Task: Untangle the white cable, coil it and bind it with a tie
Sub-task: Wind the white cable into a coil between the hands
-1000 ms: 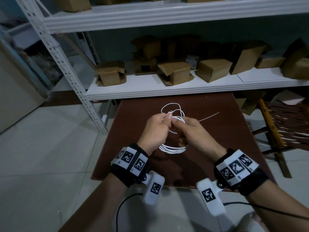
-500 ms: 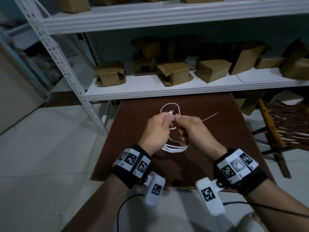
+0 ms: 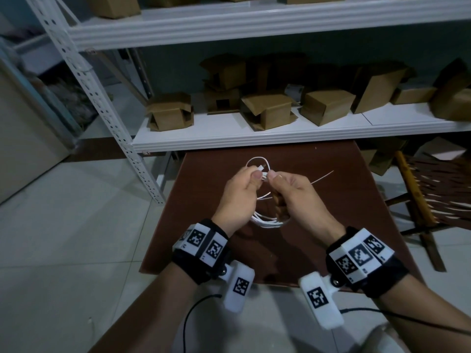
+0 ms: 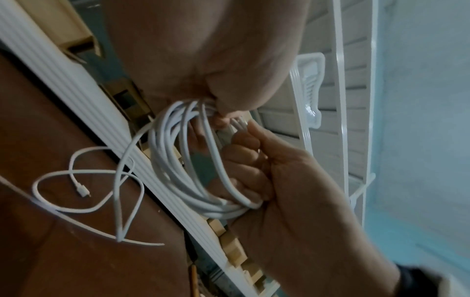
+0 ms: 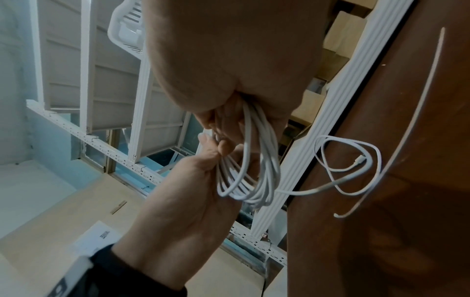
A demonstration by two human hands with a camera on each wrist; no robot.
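Note:
Both hands hold the white cable [image 3: 270, 221] as a coil of several loops above the brown table [image 3: 344, 225]. My left hand [image 3: 254, 177] pinches the top of the coil. My right hand [image 3: 274, 178] grips the coil beside it, fingers curled through the loops. In the left wrist view the coil [image 4: 183, 170] hangs between my left hand [image 4: 218, 112] and right hand [image 4: 244, 136]. The cable's loose end, with its plug [image 4: 81, 189], lies looped on the table. A thin white tie [image 3: 323, 177] lies straight on the table, right of the hands and apart from them.
A white metal shelf [image 3: 254, 138] with several cardboard boxes [image 3: 270, 110] stands just behind the table. A wooden chair frame [image 3: 418, 194] is on the floor to the right. Grey floor tiles [image 3: 76, 225] lie to the left.
My right hand has risen a little to meet the left at the top of the coil. The loops hang closer together. The tie has not moved.

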